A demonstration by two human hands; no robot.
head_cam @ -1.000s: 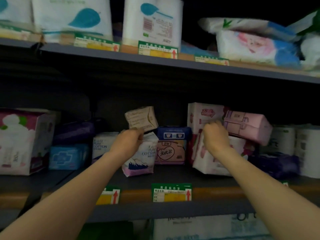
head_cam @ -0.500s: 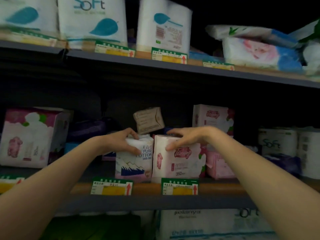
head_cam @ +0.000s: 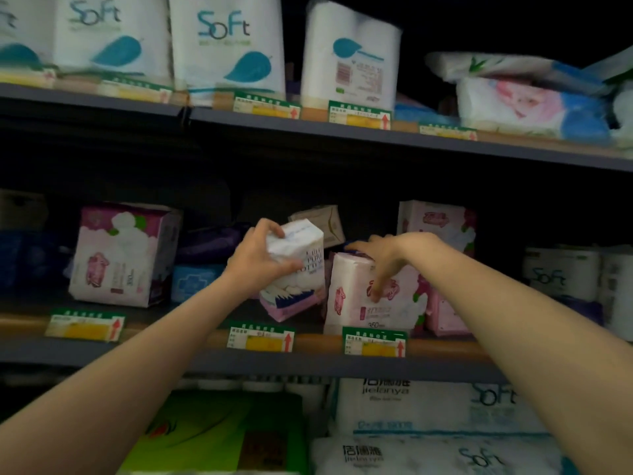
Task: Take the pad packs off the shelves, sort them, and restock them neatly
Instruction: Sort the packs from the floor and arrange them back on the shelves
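My left hand point(head_cam: 258, 260) grips a white pure-cotton pad pack point(head_cam: 301, 269) with a blue and pink base, tilted and lifted off the middle shelf point(head_cam: 318, 363). My right hand point(head_cam: 383, 255) rests over the top and front of a white and pink pad pack point(head_cam: 359, 306) that stands at the shelf's front edge, fingers spread downward. A beige pack point(head_cam: 329, 222) leans behind them. A taller pink and white pack point(head_cam: 442, 224) stands behind my right wrist, and another pink pack point(head_cam: 445, 315) lies to the right.
A large pink and white box point(head_cam: 123, 253) and blue packs point(head_cam: 191, 281) sit to the left. Toilet rolls point(head_cam: 561, 272) stand at the right. White tissue bags point(head_cam: 226, 42) line the upper shelf. Tissue packs point(head_cam: 428, 426) fill the bottom shelf.
My left hand has lifted and tilted the cotton pack off the shelf. My right hand stays on the pink pack, fingers now further down its front. The view shifted down and left.
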